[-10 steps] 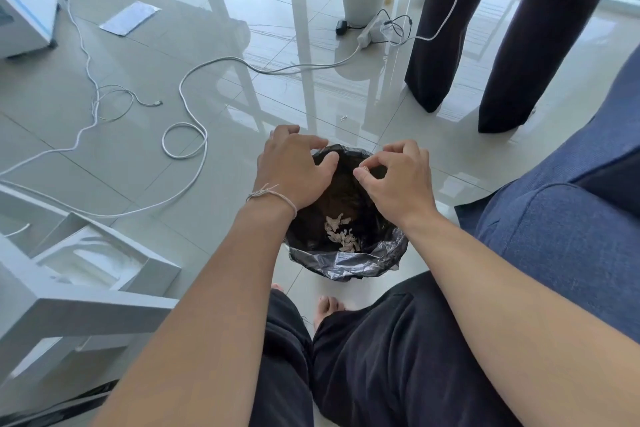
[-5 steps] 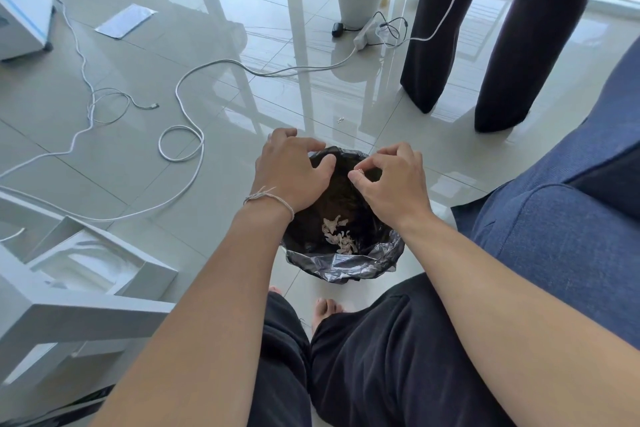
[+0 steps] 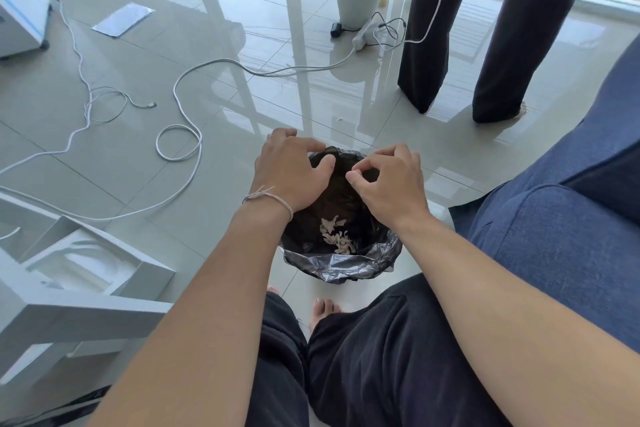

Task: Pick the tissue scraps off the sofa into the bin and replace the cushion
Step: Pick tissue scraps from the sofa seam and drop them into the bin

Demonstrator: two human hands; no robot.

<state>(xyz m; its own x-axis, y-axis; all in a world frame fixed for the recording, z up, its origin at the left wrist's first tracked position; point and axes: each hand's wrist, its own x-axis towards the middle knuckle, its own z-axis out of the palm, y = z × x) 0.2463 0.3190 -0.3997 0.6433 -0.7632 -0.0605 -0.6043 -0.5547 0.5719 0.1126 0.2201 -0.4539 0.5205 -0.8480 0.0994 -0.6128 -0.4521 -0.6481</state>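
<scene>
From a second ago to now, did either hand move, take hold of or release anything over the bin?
Barely any change. The left hand and right hand stay above the lined bin, fingers curled; the right fingertips keep pinching together, on what looks like a tiny scrap. No release shows. The tissue scraps in the bin, the sofa and the floor cables lie as before.

Glossy tiled floor (image 3: 214,55). On it: lined bin (image 3: 341,263) w/ scraps, white bin (image 3: 356,0), cables (image 3: 180,146), power strip (image 3: 363,36), paper (image 3: 123,19), white table (image 3: 69,308) at left, sofa (image 3: 561,239) at right.
</scene>
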